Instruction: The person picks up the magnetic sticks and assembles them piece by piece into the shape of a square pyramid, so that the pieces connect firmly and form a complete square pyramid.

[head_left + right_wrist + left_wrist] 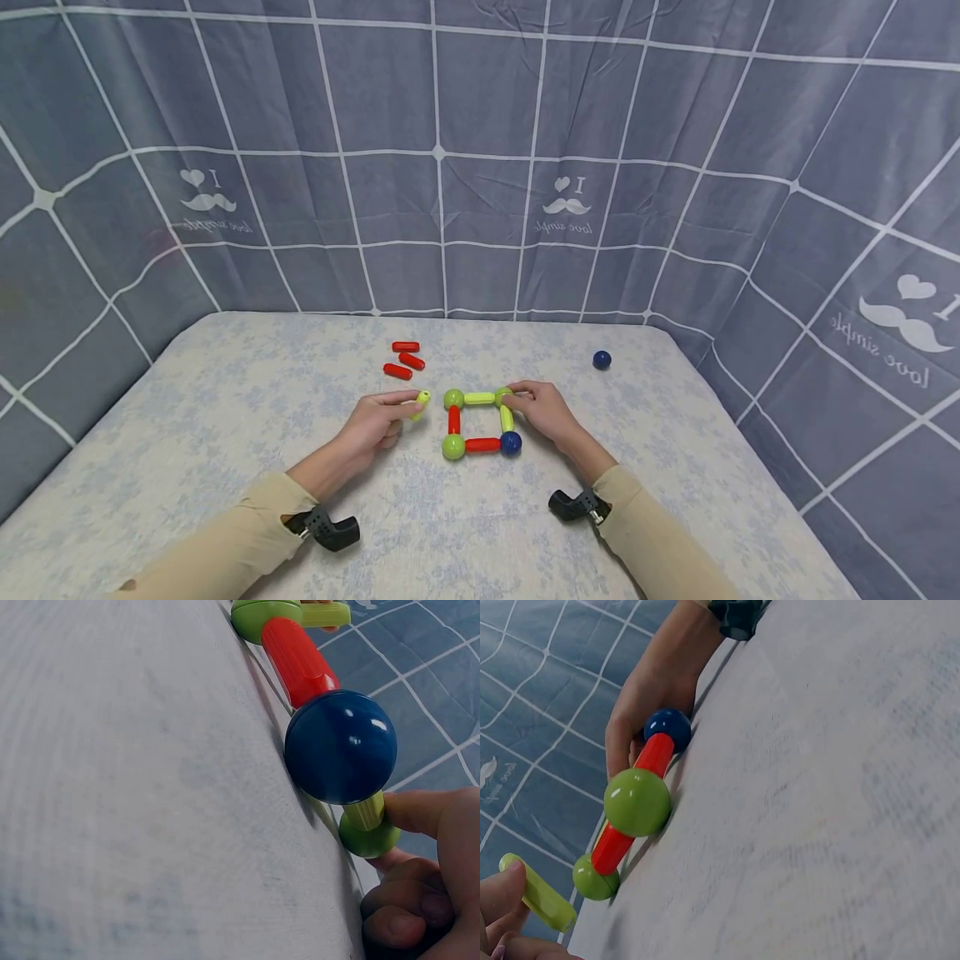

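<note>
My left hand (pixel 369 423) pinches a loose yellow-green rod (pixel 420 406) between thumb and fingers, just left of a square frame. In the left wrist view this rod (pixel 547 898) tilts and touches no ball. The frame lies on the table, with a green ball (pixel 453 399) at far left, another green ball (pixel 453 447) at near left and a blue ball (pixel 511 443) at near right. My right hand (pixel 551 414) holds the far-right green ball (pixel 369 836) with finger and thumb. Red rods (pixel 482 445) form the left and near sides; yellow-green rods (pixel 479 398) form the others.
Three loose red rods (pixel 406 347) lie beyond my left hand. A single blue ball (pixel 602 360) rests toward the table's far right. The table (pixel 360 533) has a pale patterned cover, and a grey-blue checked curtain (pixel 480 200) hangs behind it and at both sides.
</note>
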A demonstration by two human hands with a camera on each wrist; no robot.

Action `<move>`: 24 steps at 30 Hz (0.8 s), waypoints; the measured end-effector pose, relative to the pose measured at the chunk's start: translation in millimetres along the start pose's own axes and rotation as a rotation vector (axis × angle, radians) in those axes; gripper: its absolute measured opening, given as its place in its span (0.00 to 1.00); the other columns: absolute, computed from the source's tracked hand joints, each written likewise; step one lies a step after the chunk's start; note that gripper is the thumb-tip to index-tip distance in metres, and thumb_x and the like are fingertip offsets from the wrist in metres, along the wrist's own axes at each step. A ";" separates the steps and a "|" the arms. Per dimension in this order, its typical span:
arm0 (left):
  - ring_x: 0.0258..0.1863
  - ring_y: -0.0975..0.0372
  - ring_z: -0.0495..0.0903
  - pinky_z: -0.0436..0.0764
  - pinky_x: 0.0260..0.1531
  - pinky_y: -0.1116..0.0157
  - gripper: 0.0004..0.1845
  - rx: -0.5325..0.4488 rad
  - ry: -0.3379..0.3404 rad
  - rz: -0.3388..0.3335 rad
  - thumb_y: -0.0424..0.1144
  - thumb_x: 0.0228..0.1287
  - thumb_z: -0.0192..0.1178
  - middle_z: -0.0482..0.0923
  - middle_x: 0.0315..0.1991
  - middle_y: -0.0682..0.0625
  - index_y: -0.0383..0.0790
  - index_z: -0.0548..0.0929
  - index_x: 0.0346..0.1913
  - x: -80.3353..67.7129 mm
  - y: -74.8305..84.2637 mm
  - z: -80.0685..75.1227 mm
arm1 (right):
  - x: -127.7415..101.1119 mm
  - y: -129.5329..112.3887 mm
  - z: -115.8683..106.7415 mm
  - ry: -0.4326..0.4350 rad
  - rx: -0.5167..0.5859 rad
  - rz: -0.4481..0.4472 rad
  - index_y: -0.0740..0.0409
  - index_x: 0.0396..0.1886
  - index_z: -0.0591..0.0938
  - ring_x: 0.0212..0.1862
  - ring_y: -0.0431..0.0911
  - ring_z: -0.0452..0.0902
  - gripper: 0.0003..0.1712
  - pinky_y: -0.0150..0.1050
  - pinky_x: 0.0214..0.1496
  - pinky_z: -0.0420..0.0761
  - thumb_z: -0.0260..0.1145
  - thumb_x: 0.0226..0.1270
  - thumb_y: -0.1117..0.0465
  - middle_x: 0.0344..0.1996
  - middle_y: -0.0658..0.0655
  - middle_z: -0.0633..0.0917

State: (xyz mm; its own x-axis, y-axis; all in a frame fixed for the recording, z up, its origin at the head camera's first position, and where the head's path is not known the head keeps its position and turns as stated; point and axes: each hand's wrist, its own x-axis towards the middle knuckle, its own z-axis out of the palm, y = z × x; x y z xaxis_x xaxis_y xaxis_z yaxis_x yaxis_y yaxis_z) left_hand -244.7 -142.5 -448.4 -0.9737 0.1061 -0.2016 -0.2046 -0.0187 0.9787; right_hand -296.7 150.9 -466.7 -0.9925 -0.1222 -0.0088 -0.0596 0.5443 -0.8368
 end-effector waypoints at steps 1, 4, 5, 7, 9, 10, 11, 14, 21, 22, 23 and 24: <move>0.12 0.67 0.52 0.55 0.15 0.70 0.25 -0.001 -0.009 -0.001 0.35 0.64 0.67 0.65 0.17 0.57 0.35 0.80 0.64 -0.2 -0.1 1.6 | 0.2 0.3 0.2 -0.001 0.001 0.000 0.51 0.52 0.87 0.40 0.45 0.69 0.22 0.38 0.37 0.67 0.70 0.66 0.44 0.57 0.56 0.83; 0.12 0.66 0.51 0.55 0.15 0.70 0.25 0.002 -0.034 0.001 0.35 0.64 0.67 0.62 0.15 0.57 0.34 0.80 0.63 -1.4 0.0 6.6 | 0.3 0.5 0.1 0.004 0.000 -0.001 0.51 0.53 0.87 0.41 0.45 0.69 0.22 0.37 0.38 0.68 0.70 0.66 0.45 0.58 0.56 0.83; 0.12 0.66 0.51 0.55 0.15 0.70 0.25 0.004 -0.044 0.004 0.35 0.64 0.67 0.61 0.15 0.58 0.34 0.80 0.63 -1.9 0.1 8.3 | 0.2 0.5 -0.1 0.005 0.000 -0.001 0.52 0.53 0.87 0.40 0.45 0.68 0.22 0.37 0.37 0.67 0.70 0.66 0.45 0.56 0.56 0.83; 0.11 0.66 0.51 0.54 0.14 0.70 0.25 0.005 -0.062 0.007 0.36 0.63 0.68 0.60 0.14 0.58 0.33 0.80 0.63 -3.0 0.4 12.1 | -0.3 0.3 -0.6 0.007 0.003 -0.002 0.52 0.52 0.87 0.38 0.44 0.67 0.21 0.37 0.36 0.66 0.70 0.65 0.45 0.52 0.55 0.84; 0.11 0.67 0.51 0.54 0.14 0.71 0.25 0.006 -0.081 0.007 0.36 0.63 0.68 0.60 0.13 0.59 0.33 0.80 0.63 -3.9 0.1 16.1 | -0.7 0.2 -0.9 0.006 0.011 -0.003 0.52 0.52 0.87 0.34 0.44 0.65 0.21 0.37 0.34 0.65 0.70 0.66 0.46 0.46 0.54 0.83; 0.11 0.67 0.51 0.54 0.14 0.71 0.25 0.004 -0.089 0.004 0.37 0.63 0.69 0.59 0.13 0.59 0.34 0.81 0.63 -4.6 0.2 18.4 | -0.6 0.3 -0.8 0.004 0.016 -0.005 0.53 0.52 0.87 0.32 0.44 0.64 0.21 0.38 0.33 0.64 0.70 0.66 0.46 0.43 0.54 0.82; 0.11 0.67 0.51 0.54 0.14 0.71 0.25 0.007 -0.099 0.003 0.37 0.63 0.68 0.59 0.13 0.59 0.34 0.81 0.63 -5.0 -0.1 20.6 | -0.8 0.3 -1.0 0.002 0.020 -0.005 0.53 0.52 0.87 0.31 0.44 0.62 0.21 0.38 0.33 0.63 0.70 0.66 0.47 0.41 0.54 0.82; 0.11 0.67 0.51 0.54 0.14 0.71 0.24 0.002 -0.123 -0.009 0.36 0.64 0.68 0.56 0.12 0.59 0.35 0.81 0.63 -6.2 -1.2 27.3 | -0.4 0.8 -0.4 0.001 0.021 -0.010 0.53 0.52 0.87 0.31 0.43 0.62 0.21 0.38 0.32 0.63 0.70 0.66 0.46 0.42 0.53 0.82; 0.12 0.67 0.51 0.54 0.15 0.71 0.25 -0.022 -0.175 -0.013 0.36 0.65 0.67 0.66 0.16 0.59 0.33 0.79 0.64 -10.0 -1.2 37.0 | -0.2 0.5 -0.1 0.000 0.020 -0.007 0.54 0.52 0.87 0.30 0.43 0.61 0.21 0.38 0.32 0.63 0.70 0.66 0.47 0.36 0.52 0.79; 0.12 0.67 0.51 0.54 0.15 0.71 0.25 -0.023 -0.177 -0.013 0.36 0.65 0.67 0.68 0.17 0.59 0.33 0.79 0.65 -10.6 -0.7 37.7 | -0.4 0.3 -0.2 -0.001 0.021 -0.005 0.54 0.52 0.87 0.29 0.43 0.61 0.21 0.38 0.31 0.62 0.70 0.66 0.47 0.33 0.52 0.78; 0.12 0.67 0.51 0.54 0.15 0.71 0.26 -0.024 -0.178 -0.013 0.36 0.65 0.67 0.69 0.18 0.58 0.33 0.79 0.65 -11.2 -0.1 38.4 | -0.5 0.3 -0.2 0.000 0.020 -0.004 0.53 0.52 0.87 0.28 0.43 0.60 0.21 0.38 0.31 0.62 0.70 0.66 0.47 0.30 0.51 0.76; 0.12 0.66 0.51 0.54 0.15 0.71 0.26 -0.025 -0.179 -0.014 0.37 0.65 0.67 0.70 0.19 0.58 0.33 0.78 0.65 -11.6 0.3 39.1 | -0.5 0.2 -0.2 -0.001 0.020 -0.005 0.54 0.52 0.87 0.28 0.43 0.60 0.21 0.38 0.30 0.61 0.70 0.66 0.47 0.29 0.51 0.74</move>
State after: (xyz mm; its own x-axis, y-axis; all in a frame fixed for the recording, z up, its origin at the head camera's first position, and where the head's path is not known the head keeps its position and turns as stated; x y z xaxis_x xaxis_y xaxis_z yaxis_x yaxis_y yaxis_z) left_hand -229.5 -105.0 -444.1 -0.9379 0.2816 -0.2027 -0.2227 -0.0407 0.9740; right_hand -296.2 151.3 -466.7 -0.9920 -0.1259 -0.0055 -0.0622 0.5271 -0.8475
